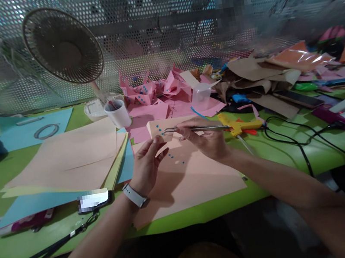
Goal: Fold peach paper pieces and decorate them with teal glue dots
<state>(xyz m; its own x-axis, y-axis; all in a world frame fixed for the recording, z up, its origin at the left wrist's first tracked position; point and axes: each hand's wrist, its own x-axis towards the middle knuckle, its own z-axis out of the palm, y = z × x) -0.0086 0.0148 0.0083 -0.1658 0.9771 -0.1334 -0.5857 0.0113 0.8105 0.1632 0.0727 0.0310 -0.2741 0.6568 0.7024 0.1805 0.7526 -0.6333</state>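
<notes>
Your left hand [147, 163] is gripping a small peach card [159, 131] at centre frame, fingers curled behind it and thumb at its lower edge, a watch [134, 195] sitting on the wrist. Your right hand [208, 138] is pinching tweezers [192, 129] closed, their tips touching the card's face beside a line of blue dots [158, 129]. Both hands are hovering over a peach sheet [193, 178] lying on the green table [326, 148], with more blue dots scattered on it just below the card. Right of your right hand a yellow glue gun [240, 127] is lying, its black cord [298, 139] looping further right. Left of centre a paper stack [66, 163] is resting, with a phone [94, 200] by its lower edge. Above the card a white cup [118, 112] is standing beside pink scraps [160, 91], and a fan [63, 46] is filling the upper left.
</notes>
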